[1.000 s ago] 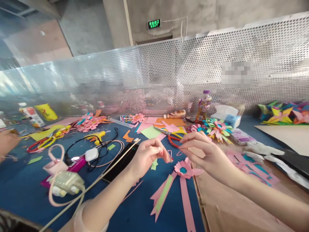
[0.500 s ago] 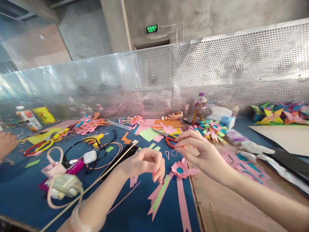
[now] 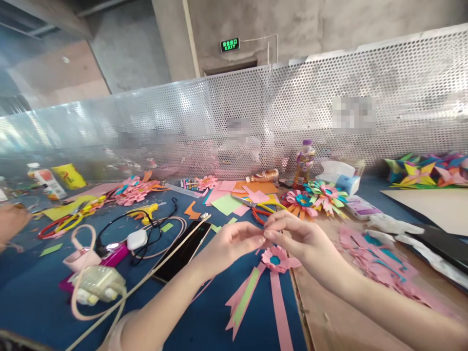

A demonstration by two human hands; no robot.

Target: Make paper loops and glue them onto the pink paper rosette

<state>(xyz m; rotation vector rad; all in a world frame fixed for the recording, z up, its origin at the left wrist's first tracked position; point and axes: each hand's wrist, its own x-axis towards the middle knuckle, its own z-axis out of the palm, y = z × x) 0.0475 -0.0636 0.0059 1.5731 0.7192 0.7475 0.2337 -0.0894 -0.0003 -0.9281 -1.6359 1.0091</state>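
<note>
My left hand (image 3: pixel 228 243) and my right hand (image 3: pixel 302 239) meet fingertip to fingertip above the blue table, both pinched shut on something small that I cannot make out. Just below them lies a pink paper rosette (image 3: pixel 277 258) with a teal centre. Pink and green ribbon tails (image 3: pixel 245 297) trail from it toward me. A black phone (image 3: pixel 183 251) lies flat to the left of my left hand.
Red-handled scissors (image 3: pixel 260 214), loose coloured paper sheets (image 3: pixel 226 202) and finished paper flowers (image 3: pixel 321 195) lie behind my hands. A bottle (image 3: pixel 305 163) stands by the perforated metal screen (image 3: pixel 256 112). Cables and a white charger (image 3: pixel 137 239) lie left. Another person's hand (image 3: pixel 10 222) shows at far left. A cardboard sheet (image 3: pixel 329 312) covers the right.
My left hand dropped to the ribbon tails half a second ago, then rose again. It now touches my right hand's fingertips, which have stayed above the rosette.
</note>
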